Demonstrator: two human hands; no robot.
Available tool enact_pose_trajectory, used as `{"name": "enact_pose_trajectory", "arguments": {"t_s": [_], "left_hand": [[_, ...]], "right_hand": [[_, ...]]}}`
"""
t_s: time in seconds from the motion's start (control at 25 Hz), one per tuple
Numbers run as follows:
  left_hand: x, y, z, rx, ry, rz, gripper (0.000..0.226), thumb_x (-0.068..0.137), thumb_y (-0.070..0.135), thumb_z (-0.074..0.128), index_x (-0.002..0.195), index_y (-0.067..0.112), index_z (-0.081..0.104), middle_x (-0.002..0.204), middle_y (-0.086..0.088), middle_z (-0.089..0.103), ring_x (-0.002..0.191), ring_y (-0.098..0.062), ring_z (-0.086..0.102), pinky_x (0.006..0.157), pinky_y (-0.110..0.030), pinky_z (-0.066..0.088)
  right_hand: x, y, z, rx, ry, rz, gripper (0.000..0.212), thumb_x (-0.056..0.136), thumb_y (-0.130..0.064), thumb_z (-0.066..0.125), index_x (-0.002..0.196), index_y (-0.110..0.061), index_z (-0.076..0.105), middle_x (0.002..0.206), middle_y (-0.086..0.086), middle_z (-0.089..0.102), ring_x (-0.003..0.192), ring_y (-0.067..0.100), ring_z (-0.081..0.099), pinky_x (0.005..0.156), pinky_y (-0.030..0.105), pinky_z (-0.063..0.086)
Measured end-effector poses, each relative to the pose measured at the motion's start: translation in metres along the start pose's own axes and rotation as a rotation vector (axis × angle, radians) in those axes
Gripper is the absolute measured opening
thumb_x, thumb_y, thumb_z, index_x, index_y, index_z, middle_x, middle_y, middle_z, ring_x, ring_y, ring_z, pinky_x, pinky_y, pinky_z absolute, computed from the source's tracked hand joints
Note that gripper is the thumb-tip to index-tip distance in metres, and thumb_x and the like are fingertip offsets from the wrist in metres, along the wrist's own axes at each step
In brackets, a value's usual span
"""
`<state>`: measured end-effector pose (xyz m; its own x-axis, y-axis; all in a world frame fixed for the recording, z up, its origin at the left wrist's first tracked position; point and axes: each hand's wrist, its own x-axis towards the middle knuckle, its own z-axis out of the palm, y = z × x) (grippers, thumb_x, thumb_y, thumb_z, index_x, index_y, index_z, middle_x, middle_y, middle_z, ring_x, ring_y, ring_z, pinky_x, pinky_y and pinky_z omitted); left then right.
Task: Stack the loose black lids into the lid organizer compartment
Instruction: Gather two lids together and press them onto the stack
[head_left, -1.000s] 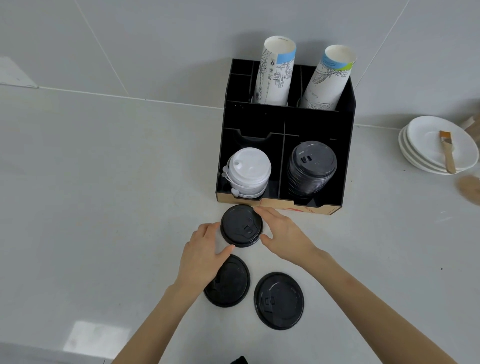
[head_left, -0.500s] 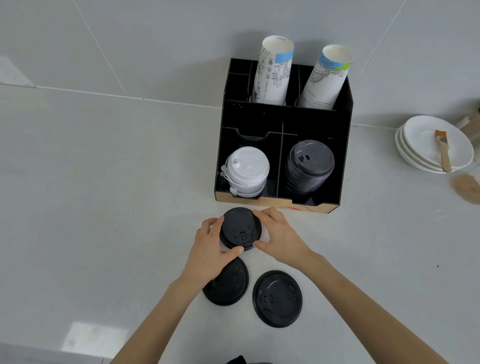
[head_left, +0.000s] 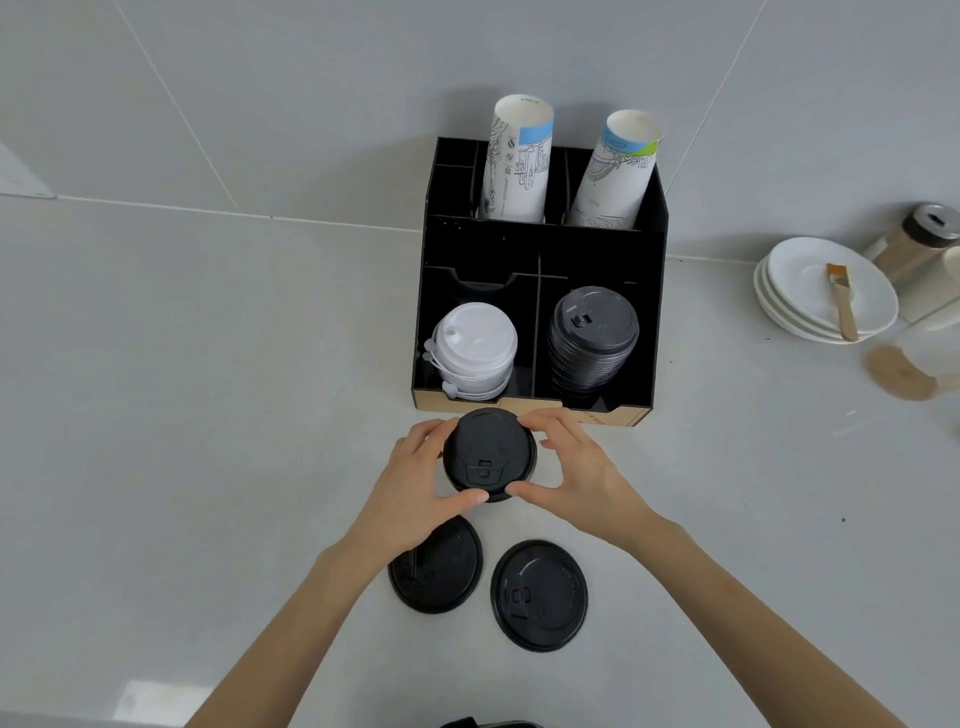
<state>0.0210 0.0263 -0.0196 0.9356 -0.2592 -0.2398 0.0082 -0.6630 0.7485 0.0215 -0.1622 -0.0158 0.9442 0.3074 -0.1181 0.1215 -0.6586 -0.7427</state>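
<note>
The left hand (head_left: 415, 478) and right hand (head_left: 576, 473) pinch one black lid (head_left: 488, 454) by its rim, just in front of the organizer (head_left: 540, 249). It looks like the pick-up step. Next, it should go onto the black lid stack (head_left: 592, 338). Two lids (head_left: 540, 595) wait.

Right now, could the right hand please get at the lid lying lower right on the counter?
Probably not at once: the right hand, with the left hand, grips a black lid. The lower-right lid itself lies uncovered, so once freed the hand should reach it.

Left hand (head_left: 415, 488) and right hand (head_left: 582, 478) bare, forearms unsleeved.
</note>
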Motion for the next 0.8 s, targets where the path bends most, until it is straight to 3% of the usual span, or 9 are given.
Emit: {"name": "enact_pose_trajectory", "arguments": {"t_s": [0.16, 0.36, 0.52, 0.68, 0.8], "left_hand": [[0.008, 0.014, -0.012, 0.049, -0.067, 0.102, 0.079, 0.069, 0.039, 0.070, 0.134, 0.025, 0.028, 0.126, 0.013, 0.031, 0.121, -0.017, 0.037, 0.100, -0.027, 0.032], [0.026, 0.041, -0.029, 0.128, -0.095, 0.213, 0.077, 0.072, 0.033, 0.071, 0.135, 0.024, 0.028, 0.130, 0.009, 0.035, 0.115, -0.009, 0.039, 0.101, -0.023, 0.031], [0.042, 0.063, -0.035, 0.171, -0.044, 0.288, 0.072, 0.072, 0.032, 0.071, 0.133, 0.023, 0.032, 0.135, 0.005, 0.038, 0.109, -0.003, 0.035, 0.095, -0.020, 0.028], [0.058, 0.079, -0.037, 0.126, 0.002, 0.333, 0.066, 0.072, 0.030, 0.071, 0.128, 0.020, 0.039, 0.133, 0.003, 0.042, 0.119, -0.012, 0.042, 0.102, -0.025, 0.031], [0.073, 0.089, -0.034, 0.128, 0.041, 0.368, 0.058, 0.075, 0.023, 0.069, 0.126, 0.018, 0.042, 0.132, 0.002, 0.045, 0.115, -0.005, 0.041, 0.092, -0.004, 0.026]], "right_hand": [[-0.006, 0.000, -0.018, -0.025, 0.028, -0.053, 0.062, 0.074, -0.025, 0.071, 0.127, -0.018, 0.040, 0.115, -0.008, 0.037, 0.099, -0.008, 0.040, 0.090, -0.001, 0.031], [-0.008, -0.001, -0.040, -0.010, 0.151, -0.069, 0.059, 0.073, -0.021, 0.072, 0.125, -0.016, 0.043, 0.112, -0.007, 0.038, 0.097, -0.022, 0.039, 0.087, -0.007, 0.030], [-0.006, -0.001, -0.054, -0.006, 0.276, -0.057, 0.058, 0.072, -0.019, 0.072, 0.124, -0.015, 0.045, 0.116, -0.003, 0.040, 0.098, -0.005, 0.046, 0.090, -0.001, 0.035], [-0.002, 0.000, -0.066, -0.009, 0.396, -0.014, 0.059, 0.073, -0.017, 0.071, 0.125, -0.012, 0.044, 0.116, -0.001, 0.040, 0.098, 0.010, 0.047, 0.089, -0.003, 0.033], [0.003, 0.000, -0.073, 0.023, 0.469, 0.060, 0.060, 0.073, -0.019, 0.071, 0.126, -0.013, 0.043, 0.115, -0.006, 0.037, 0.100, 0.010, 0.046, 0.086, 0.007, 0.035]]}}
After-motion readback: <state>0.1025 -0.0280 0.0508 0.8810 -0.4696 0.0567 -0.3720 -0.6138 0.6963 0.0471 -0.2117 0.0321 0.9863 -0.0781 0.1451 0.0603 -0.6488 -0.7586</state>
